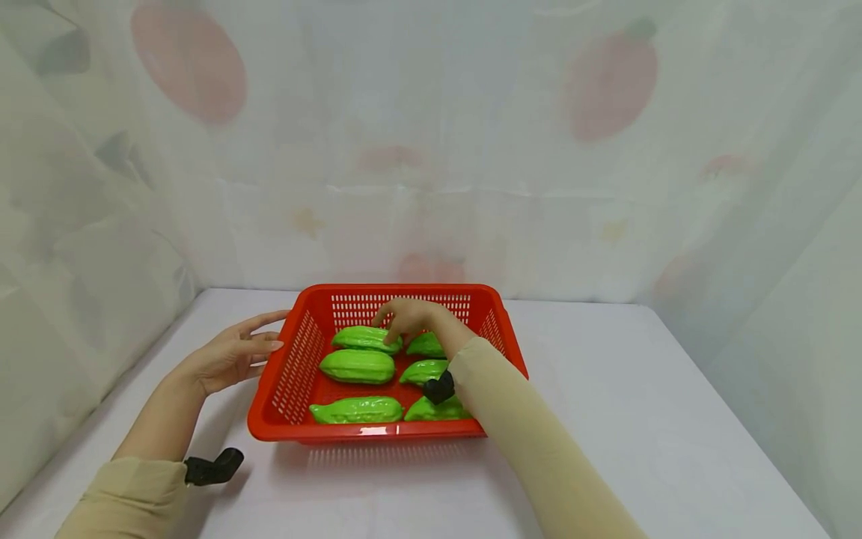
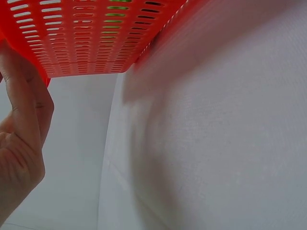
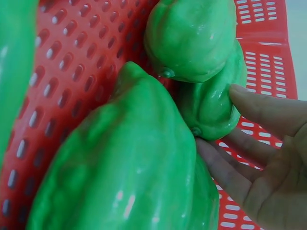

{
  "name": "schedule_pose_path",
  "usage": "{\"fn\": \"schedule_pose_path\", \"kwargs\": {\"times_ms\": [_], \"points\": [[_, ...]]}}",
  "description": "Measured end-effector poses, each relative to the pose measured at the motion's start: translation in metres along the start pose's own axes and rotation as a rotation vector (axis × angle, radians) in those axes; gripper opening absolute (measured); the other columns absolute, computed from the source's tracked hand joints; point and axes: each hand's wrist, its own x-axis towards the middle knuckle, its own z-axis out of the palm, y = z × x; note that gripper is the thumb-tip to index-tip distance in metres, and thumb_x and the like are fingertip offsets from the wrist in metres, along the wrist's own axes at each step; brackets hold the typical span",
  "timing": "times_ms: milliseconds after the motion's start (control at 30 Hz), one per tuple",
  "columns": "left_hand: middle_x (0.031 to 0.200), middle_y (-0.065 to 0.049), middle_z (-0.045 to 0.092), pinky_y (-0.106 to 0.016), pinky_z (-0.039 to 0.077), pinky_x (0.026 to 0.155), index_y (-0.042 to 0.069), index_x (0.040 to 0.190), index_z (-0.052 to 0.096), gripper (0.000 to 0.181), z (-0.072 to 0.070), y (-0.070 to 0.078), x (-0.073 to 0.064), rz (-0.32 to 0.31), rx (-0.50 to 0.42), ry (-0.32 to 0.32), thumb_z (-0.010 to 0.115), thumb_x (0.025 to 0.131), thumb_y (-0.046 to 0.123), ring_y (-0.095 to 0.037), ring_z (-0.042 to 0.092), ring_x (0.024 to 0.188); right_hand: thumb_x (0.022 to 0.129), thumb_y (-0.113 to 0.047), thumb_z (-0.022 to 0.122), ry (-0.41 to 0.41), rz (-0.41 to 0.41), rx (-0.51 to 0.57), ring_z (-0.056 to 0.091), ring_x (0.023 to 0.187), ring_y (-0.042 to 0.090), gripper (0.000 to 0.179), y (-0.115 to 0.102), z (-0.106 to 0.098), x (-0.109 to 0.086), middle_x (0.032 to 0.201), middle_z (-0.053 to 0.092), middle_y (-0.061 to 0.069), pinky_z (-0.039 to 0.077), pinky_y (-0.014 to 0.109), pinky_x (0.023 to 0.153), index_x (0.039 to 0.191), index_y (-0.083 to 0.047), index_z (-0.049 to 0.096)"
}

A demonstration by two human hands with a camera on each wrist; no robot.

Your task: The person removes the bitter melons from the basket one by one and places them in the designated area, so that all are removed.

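Observation:
A red slotted plastic basket (image 1: 397,430) holds several green ridged bitter gourds in two rough columns. Inside it, at the back, my right hand (image 1: 412,316) pinches the right end of the back-left bitter gourd (image 1: 362,338). In the right wrist view, the thumb (image 3: 249,100) lies on that bitter gourd (image 3: 211,108), with the fingers (image 3: 223,167) at its other side. My left hand (image 1: 232,355) touches the basket's left rim from outside, its fingers fairly straight. The left wrist view has this hand (image 2: 21,120) beside the slotted wall (image 2: 91,38).
Another bitter gourd (image 1: 357,367) lies just in front of the pinched one, and one more (image 1: 357,410) near the front wall. The right column is partly covered by my right arm. A white-covered table (image 1: 606,389) carries the basket, with printed curtains (image 1: 512,150) behind and at the sides.

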Motion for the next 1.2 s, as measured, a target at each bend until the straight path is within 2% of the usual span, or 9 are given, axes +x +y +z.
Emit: {"fn": "schedule_pose_path", "kwargs": {"times_ms": [300, 400, 533, 633, 767, 900, 1000, 1100, 1200], "points": [[0.110, 0.013, 0.067, -0.031, 0.058, 0.087, 0.024, 0.151, 0.028, 0.058, 0.000, 0.000, -0.002, 0.019, -0.009, -0.008, 0.054, 0.099, 0.017, -0.007, 0.068, 0.100, 0.094, -0.006, 0.063, 0.010, -0.031, -0.027, 0.048, 0.066, 0.022, 0.046, -0.006, -0.005, -0.007, 0.143, 0.051, 0.014, 0.057, 0.043, 0.077, 0.140, -0.009, 0.053], [0.110, 0.013, 0.068, -0.031, 0.058, 0.087, 0.024, 0.151, 0.028, 0.058, 0.000, 0.000, -0.002, 0.018, -0.012, -0.007, 0.054, 0.100, 0.017, -0.008, 0.068, 0.100, 0.094, -0.005, 0.063, 0.001, -0.029, -0.002, 0.045, 0.064, 0.022, 0.047, -0.010, -0.006, -0.010, 0.141, 0.052, 0.015, 0.056, 0.047, 0.079, 0.140, -0.009, 0.053], [0.110, 0.014, 0.068, -0.031, 0.058, 0.087, 0.024, 0.151, 0.028, 0.058, -0.001, -0.001, -0.002, 0.019, -0.005, -0.003, 0.053, 0.100, 0.017, -0.007, 0.068, 0.100, 0.094, -0.004, 0.062, -0.017, -0.026, 0.057, 0.051, 0.067, 0.021, 0.049, -0.015, -0.009, -0.015, 0.142, 0.049, 0.016, 0.055, 0.051, 0.090, 0.142, -0.008, 0.050], [0.110, 0.014, 0.068, -0.031, 0.058, 0.087, 0.024, 0.151, 0.028, 0.057, -0.001, -0.001, -0.002, 0.021, -0.004, 0.001, 0.053, 0.100, 0.017, -0.007, 0.068, 0.100, 0.095, -0.007, 0.063, -0.003, -0.027, 0.061, 0.053, 0.072, 0.019, 0.049, -0.017, -0.013, -0.019, 0.135, 0.051, 0.013, 0.054, 0.050, 0.094, 0.142, -0.010, 0.050], [0.110, 0.014, 0.068, -0.031, 0.059, 0.086, 0.025, 0.151, 0.029, 0.057, 0.000, 0.000, -0.001, 0.027, -0.003, -0.003, 0.054, 0.100, 0.017, -0.007, 0.068, 0.100, 0.094, -0.013, 0.065, 0.029, -0.032, 0.058, 0.049, 0.068, 0.017, 0.048, -0.018, -0.019, -0.021, 0.116, 0.056, 0.008, 0.054, 0.040, 0.083, 0.140, -0.012, 0.052], [0.109, 0.013, 0.068, -0.031, 0.059, 0.085, 0.025, 0.150, 0.030, 0.056, 0.000, 0.001, -0.002, 0.036, -0.005, -0.012, 0.054, 0.100, 0.017, -0.007, 0.068, 0.099, 0.094, -0.013, 0.065, 0.050, -0.049, 0.089, 0.050, 0.063, 0.015, 0.048, -0.023, -0.024, -0.023, 0.108, 0.057, 0.006, 0.051, 0.028, 0.071, 0.140, -0.010, 0.052], [0.108, 0.012, 0.068, -0.031, 0.059, 0.085, 0.025, 0.149, 0.032, 0.055, 0.001, 0.001, -0.002, 0.035, -0.011, -0.013, 0.054, 0.100, 0.016, -0.008, 0.068, 0.099, 0.094, -0.011, 0.066, 0.086, -0.062, 0.155, 0.056, 0.067, 0.017, 0.047, -0.028, -0.026, -0.028, 0.112, 0.059, 0.008, 0.055, 0.026, 0.071, 0.139, -0.008, 0.052], [0.107, 0.012, 0.067, -0.031, 0.059, 0.085, 0.025, 0.148, 0.032, 0.054, 0.001, 0.001, -0.001, 0.039, -0.012, -0.017, 0.054, 0.100, 0.015, -0.008, 0.068, 0.098, 0.093, -0.011, 0.067, 0.137, -0.078, 0.209, 0.062, 0.074, 0.020, 0.046, -0.035, -0.028, -0.035, 0.121, 0.060, 0.013, 0.059, 0.033, 0.079, 0.137, -0.008, 0.053], [0.107, 0.012, 0.067, -0.031, 0.059, 0.085, 0.026, 0.148, 0.033, 0.054, 0.000, 0.000, 0.000, 0.043, -0.011, -0.019, 0.054, 0.100, 0.015, -0.008, 0.068, 0.098, 0.091, -0.014, 0.069, 0.200, -0.084, 0.215, 0.067, 0.081, 0.017, 0.046, -0.040, -0.031, -0.042, 0.132, 0.058, 0.013, 0.059, 0.038, 0.087, 0.135, -0.013, 0.056]]}}
